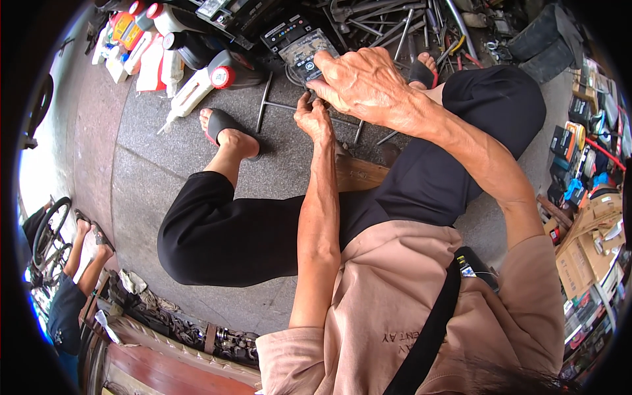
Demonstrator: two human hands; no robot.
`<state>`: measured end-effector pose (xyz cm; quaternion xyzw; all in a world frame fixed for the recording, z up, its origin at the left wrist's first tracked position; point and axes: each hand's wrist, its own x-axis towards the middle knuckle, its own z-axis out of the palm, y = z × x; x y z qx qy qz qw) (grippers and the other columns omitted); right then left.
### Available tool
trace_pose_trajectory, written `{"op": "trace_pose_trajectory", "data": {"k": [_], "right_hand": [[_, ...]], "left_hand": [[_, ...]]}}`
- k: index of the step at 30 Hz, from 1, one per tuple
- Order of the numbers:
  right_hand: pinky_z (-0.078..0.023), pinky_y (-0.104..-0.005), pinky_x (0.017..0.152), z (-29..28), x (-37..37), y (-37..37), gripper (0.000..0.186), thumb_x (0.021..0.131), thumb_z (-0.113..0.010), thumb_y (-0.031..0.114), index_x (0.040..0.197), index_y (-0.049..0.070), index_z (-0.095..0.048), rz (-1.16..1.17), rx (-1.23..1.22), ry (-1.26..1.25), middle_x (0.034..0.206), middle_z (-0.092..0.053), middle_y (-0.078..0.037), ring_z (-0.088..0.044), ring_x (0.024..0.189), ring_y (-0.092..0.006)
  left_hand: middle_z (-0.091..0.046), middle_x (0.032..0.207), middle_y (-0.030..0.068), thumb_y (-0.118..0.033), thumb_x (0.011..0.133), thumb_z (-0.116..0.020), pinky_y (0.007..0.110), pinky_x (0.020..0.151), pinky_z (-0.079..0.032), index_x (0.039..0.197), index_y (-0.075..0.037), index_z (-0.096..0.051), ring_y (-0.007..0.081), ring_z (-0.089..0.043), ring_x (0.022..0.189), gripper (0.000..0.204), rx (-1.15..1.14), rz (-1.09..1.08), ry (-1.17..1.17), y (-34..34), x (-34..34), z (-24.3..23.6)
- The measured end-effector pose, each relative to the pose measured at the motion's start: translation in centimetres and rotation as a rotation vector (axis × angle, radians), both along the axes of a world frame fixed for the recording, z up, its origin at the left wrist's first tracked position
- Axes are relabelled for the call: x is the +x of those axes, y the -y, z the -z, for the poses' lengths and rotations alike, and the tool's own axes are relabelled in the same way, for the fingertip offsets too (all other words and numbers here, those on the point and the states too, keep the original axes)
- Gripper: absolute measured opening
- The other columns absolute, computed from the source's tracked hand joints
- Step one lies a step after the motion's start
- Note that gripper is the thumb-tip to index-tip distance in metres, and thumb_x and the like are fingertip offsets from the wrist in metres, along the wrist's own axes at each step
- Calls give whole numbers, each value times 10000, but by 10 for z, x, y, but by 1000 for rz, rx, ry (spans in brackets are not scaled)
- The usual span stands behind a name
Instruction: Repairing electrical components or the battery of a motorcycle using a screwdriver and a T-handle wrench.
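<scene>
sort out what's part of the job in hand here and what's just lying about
Seems part of the job:
- left hand
- right hand
- boxy grey-and-black item at the fingertips

Probably just lying about:
- dark bottle with red cap
- T-shaped metal bar on the floor
- brown cardboard

The blotchy battery (300, 56) looks plastic, the trousers (230, 234) matt cloth, the plank (361, 175) wooden.

Plastic bottles (192, 52) are clustered far left; a bicycle (41, 236) is seen at left; cardboard (579, 271) is piled at right.
</scene>
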<state>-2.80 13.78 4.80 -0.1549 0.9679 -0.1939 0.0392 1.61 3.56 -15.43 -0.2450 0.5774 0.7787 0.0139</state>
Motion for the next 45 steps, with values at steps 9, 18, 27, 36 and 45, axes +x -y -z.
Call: {"op": "trace_pose_trajectory", "data": {"k": [9, 18, 27, 36, 45], "right_hand": [[-447, -377, 468, 3, 1, 2, 328, 841, -576, 312, 888, -7, -511, -5, -75, -146, 550, -557, -118, -588, 499, -281], [-457, -375, 509, 5, 2, 1, 259, 847, -556, 246, 904, -2, -502, 7, -43, -99, 578, -570, -121, -598, 538, -281], [-454, -369, 509, -5, -2, -1, 254, 818, -556, 199, 926, -19, -481, 27, 64, 122, 659, -562, -127, -606, 574, -282], [-474, -366, 509, 4, -1, -3, 307, 810, -588, 259, 884, -27, -503, 11, 1, -74, 639, -585, -141, -618, 570, -268], [-448, -354, 466, 17, 0, -4, 324, 844, -601, 315, 880, 9, -503, -24, -85, -301, 567, -563, -95, -595, 509, -255]], "left_hand": [[-626, 752, 116, 3, 779, -506, 248, 569, -472, 1066, 115, -557, 115, -566, 627, 313, -51, 32, -71, 6, 3, 16], [-618, 724, 103, 10, 781, -492, 244, 558, -471, 1080, 122, -542, 118, -565, 612, 323, -53, 47, 8, 9, 0, 8], [-604, 716, 90, 12, 787, -496, 241, 541, -468, 1093, 120, -534, 116, -559, 596, 327, -18, 44, 65, 4, 0, 2], [-609, 736, 99, 8, 778, -496, 254, 547, -485, 1049, 115, -566, 130, -582, 602, 300, -60, 40, 61, 5, 1, 5], [-631, 743, 125, 4, 767, -495, 258, 560, -493, 1050, 120, -571, 140, -594, 595, 315, -143, 46, -24, 4, 1, 14]]}}
